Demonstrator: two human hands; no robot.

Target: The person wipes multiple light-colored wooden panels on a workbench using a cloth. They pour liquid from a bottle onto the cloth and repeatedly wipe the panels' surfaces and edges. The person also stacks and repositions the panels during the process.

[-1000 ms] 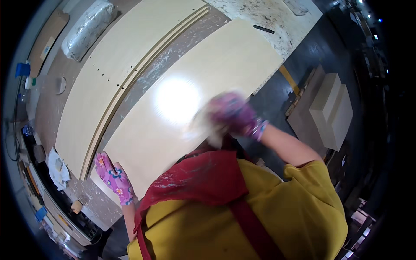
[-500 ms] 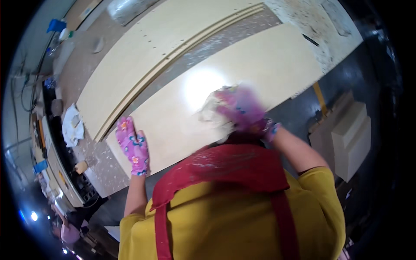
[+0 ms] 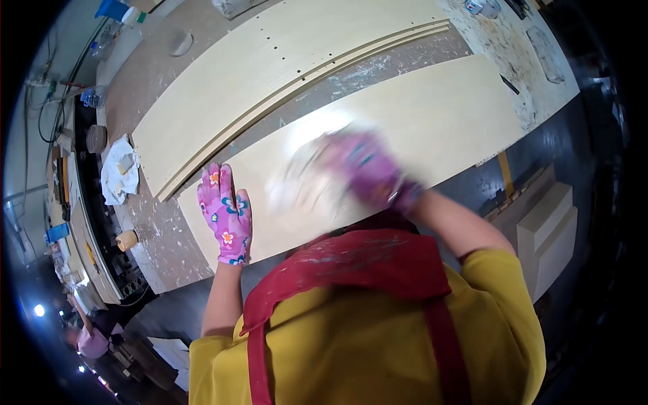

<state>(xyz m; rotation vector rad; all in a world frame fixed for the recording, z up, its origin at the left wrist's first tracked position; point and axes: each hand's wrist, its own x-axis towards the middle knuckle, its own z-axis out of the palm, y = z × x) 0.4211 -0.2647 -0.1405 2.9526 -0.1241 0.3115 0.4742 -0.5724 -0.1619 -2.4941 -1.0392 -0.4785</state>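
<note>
A long pale wooden board (image 3: 445, 111) lies flat on the worktable in front of me. My left hand (image 3: 226, 212), in a pink flowered glove, rests open on the board's left end with its fingers stretched out. Near the middle of the board, my right hand (image 3: 370, 169) wears a matching glove and presses a whitish cloth (image 3: 307, 179) on the surface. Both hand and cloth are smeared by motion, so the fingers' exact grip is hard to see. Just beyond lies another pale board (image 3: 223, 88) with a row of small dark holes and narrow strips along its near edge.
Left on the worktable (image 3: 165, 253) are a crumpled white cloth (image 3: 116, 182) and a small tan roll (image 3: 126, 240). A dark pen-like tool (image 3: 509, 84) lies at the right end. Pale boxy pieces (image 3: 550, 229) stand right below the table. Another person (image 3: 92, 343) is far off at lower left.
The right hand has swept the cloth a little to the left across the board. The left hand stays flat at the board's end. The whole view has shifted slightly.
</note>
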